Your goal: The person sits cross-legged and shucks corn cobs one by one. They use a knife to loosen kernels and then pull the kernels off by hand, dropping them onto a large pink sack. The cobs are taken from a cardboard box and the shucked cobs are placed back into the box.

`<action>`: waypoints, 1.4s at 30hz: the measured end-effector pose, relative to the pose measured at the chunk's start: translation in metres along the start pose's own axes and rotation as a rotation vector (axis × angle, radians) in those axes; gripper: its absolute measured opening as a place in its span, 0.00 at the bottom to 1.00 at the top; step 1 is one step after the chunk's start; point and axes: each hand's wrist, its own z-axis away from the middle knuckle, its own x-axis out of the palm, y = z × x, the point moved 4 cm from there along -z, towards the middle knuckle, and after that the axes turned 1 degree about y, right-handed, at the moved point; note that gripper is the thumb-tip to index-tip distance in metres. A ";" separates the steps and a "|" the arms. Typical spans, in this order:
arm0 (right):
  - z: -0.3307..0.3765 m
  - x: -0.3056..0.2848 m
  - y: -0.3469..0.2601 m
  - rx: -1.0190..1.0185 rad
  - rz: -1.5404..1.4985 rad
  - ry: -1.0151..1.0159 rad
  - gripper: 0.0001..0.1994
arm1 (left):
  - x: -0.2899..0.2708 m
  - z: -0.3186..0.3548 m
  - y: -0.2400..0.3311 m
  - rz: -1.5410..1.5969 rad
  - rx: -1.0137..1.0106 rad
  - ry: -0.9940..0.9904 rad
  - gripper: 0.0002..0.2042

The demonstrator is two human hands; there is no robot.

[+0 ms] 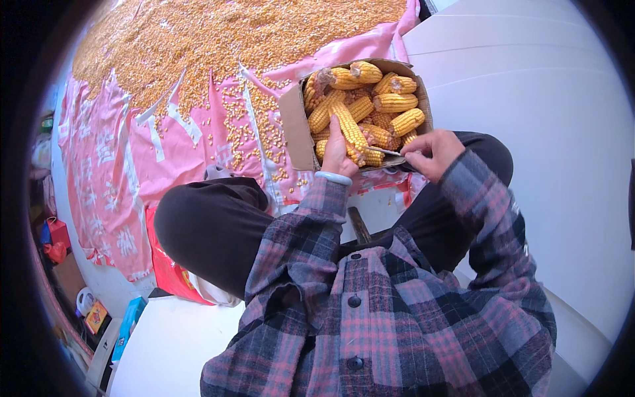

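My left hand (339, 153) is closed around a yellow corn cob (348, 124), held slanting over the near side of an open cardboard box (296, 129). At the box's near right corner, my right hand (434, 153) grips a thin metal rod-like tool (385, 151). Its shaft points left toward the lower end of the held cob; whether the tip touches the kernels cannot be made out. Inside the box lie several more ears of corn (395, 102), full of kernels, some with brownish ends. The tool's handle is hidden in my right fingers.
Loose corn kernels (245, 33) cover a pink printed cloth (159, 155) beyond and left of the box. My bent legs in dark trousers (205, 212) flank the box's near side. A red bag (172, 264) lies by my left knee. Boxes and bags stand along the far left.
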 end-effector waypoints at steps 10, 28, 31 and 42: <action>-0.012 0.008 0.002 -0.095 0.055 -0.025 0.08 | -0.009 -0.005 0.002 -0.081 -0.016 0.001 0.26; 0.049 0.053 0.001 -0.229 0.152 0.435 0.11 | 0.006 -0.007 -0.005 0.190 -0.150 0.012 0.35; 0.053 0.050 -0.022 -0.175 0.377 0.387 0.10 | -0.002 -0.012 -0.008 0.136 -0.137 -0.051 0.36; 0.055 0.056 -0.032 -0.172 0.536 0.377 0.13 | -0.001 -0.015 -0.013 0.170 -0.069 0.023 0.37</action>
